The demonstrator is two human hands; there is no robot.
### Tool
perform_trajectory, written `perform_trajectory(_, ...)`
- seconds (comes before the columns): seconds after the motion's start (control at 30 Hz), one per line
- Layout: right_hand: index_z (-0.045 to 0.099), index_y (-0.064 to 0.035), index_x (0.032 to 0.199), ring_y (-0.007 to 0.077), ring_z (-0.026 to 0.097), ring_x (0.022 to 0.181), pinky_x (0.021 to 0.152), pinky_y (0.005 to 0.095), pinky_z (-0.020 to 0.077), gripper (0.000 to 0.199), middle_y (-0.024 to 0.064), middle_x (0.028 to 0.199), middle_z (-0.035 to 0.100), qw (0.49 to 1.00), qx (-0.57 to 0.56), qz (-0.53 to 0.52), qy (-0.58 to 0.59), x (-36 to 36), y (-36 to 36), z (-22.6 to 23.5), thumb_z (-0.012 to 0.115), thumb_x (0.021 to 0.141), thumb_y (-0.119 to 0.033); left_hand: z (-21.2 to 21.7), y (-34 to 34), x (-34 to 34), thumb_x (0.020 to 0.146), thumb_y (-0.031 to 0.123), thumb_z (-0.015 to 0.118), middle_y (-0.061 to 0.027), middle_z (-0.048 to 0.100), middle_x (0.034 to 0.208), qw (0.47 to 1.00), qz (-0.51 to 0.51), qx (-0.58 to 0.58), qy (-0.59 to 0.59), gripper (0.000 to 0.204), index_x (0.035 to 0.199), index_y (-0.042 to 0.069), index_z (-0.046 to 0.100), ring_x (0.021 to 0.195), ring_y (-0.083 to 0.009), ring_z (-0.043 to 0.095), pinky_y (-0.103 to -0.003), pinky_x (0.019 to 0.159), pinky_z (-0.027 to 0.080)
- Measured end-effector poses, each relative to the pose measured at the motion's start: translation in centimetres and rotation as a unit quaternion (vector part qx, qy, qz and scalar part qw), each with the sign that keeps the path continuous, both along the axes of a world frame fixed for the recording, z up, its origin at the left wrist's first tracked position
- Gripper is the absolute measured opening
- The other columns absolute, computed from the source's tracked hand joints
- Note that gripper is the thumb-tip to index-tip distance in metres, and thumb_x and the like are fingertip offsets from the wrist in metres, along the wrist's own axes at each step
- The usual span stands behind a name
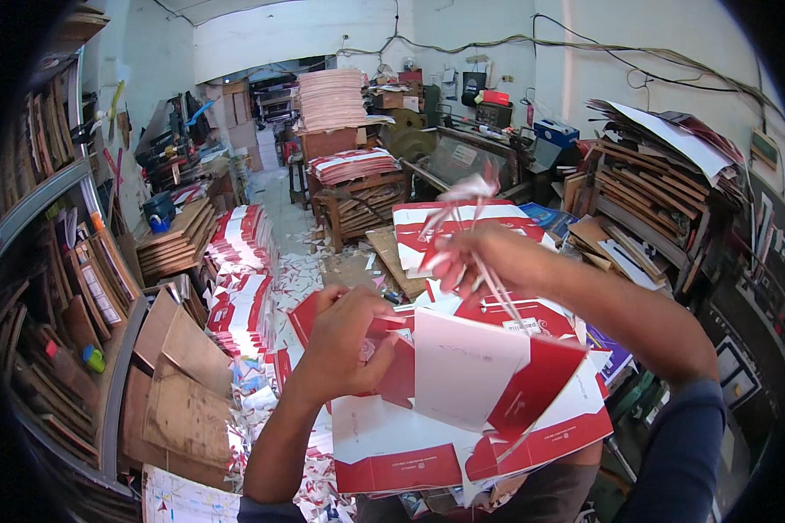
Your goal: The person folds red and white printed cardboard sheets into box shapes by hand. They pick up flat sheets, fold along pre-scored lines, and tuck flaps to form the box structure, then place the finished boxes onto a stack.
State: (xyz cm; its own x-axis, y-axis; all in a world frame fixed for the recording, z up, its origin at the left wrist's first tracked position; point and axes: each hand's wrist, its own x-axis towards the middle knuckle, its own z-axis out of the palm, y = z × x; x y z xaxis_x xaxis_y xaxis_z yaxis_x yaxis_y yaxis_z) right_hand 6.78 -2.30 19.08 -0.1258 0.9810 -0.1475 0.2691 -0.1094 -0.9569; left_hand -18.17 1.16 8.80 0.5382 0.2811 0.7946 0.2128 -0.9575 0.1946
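Red-white carton blanks [462, 410] (strips [462, 205] aloft)

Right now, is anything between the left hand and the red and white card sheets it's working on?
Nothing visible: the left hand already grips the top of the red and white card sheets. The right hand is raised above them, pinching thin paper strips.

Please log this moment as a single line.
left hand: holds red-and-white card sheet | right hand: pulls paper strips | stack: on lap
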Motion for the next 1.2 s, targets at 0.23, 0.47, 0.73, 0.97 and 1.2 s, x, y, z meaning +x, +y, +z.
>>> perform_trajectory(0.23, 0.059, -0.0022, 0.123, 0.0153, 0.067, 0.067, 0.064, 0.0306, 0.0568, 0.041, 0.0093, 0.086, 0.069, 0.997, 0.041, 0.013, 0.066, 2.7, -4.2, -0.8, 0.055, 0.103, -0.037, 1.0, -0.6, 1.2, 0.075, 0.016, 0.07, -0.0119, 0.059, 0.094, 0.998, 0.034, 0.045, 0.02, 0.031, 0.103, 0.008, 0.06, 0.091, -0.0305, 0.059, -0.044, 0.091, 0.036)
perform_trajectory(0.47, 0.056, 0.0023, 0.131, 0.02, 0.063, 0.093, 0.081, 0.0328, 0.05, 0.061, 0.0135, 0.108, 0.067, 0.937, 0.167, 0.064, -0.3, 4.7, -11.5, -1.3, 0.071, 0.091, -0.041, 2.5, -0.5, 2.9, 0.071, 0.02, 0.072, -0.0117, 0.06, 0.099, 0.991, 0.091, 0.016, 0.092, 0.04, 0.109, 0.012, 0.066, 0.094, -0.0331, 0.056, -0.044, 0.084, 0.04)
perform_trajectory(0.73, 0.067, 0.0044, 0.117, 0.0167, 0.065, 0.08, 0.073, 0.0329, 0.0516, 0.036, 0.0161, 0.097, 0.073, 0.951, 0.119, 0.021, -0.284, 7.1, -14.6, -1.7, 0.069, 0.091, -0.02, 5.0, -2.3, 5.9, 0.074, 0.032, 0.074, -0.0106, 0.063, 0.098, 0.985, 0.061, 0.097, 0.127, 0.038, 0.104, 0.01, 0.067, 0.094, -0.0298, 0.06, -0.045, 0.094, 0.039)
perform_trajectory(0.97, 0.067, 0.0059, 0.111, 0.0299, 0.069, 0.075, 0.071, 0.0391, 0.0536, 0.036, 0.0235, 0.088, 0.071, 0.915, 0.191, 0.032, -0.353, 7.3, -13.9, -1.5, 0.07, 0.086, -0.019, 3.8, -5.5, 11.5, 0.08, 0.042, 0.077, -0.0096, 0.064, 0.094, 0.991, 0.012, 0.055, 0.117, 0.042, 0.099, 0.007, 0.066, 0.094, -0.0295, 0.061, -0.044, 0.089, 0.039)
perform_trajectory(1.2, 0.065, 0.0021, 0.092, 0.0385, 0.068, 0.073, 0.065, 0.0465, 0.0534, 0.019, 0.0199, 0.076, 0.067, 0.841, 0.318, -0.049, -0.434, 7.0, -13.2, -4.1, 0.068, 0.083, -0.014, 2.2, -4.5, 13.3, 0.079, 0.033, 0.081, -0.0094, 0.064, 0.09, 0.997, -0.03, 0.042, 0.057, 0.036, 0.098, 0.007, 0.066, 0.085, -0.0282, 0.06, -0.04, 0.077, 0.036)
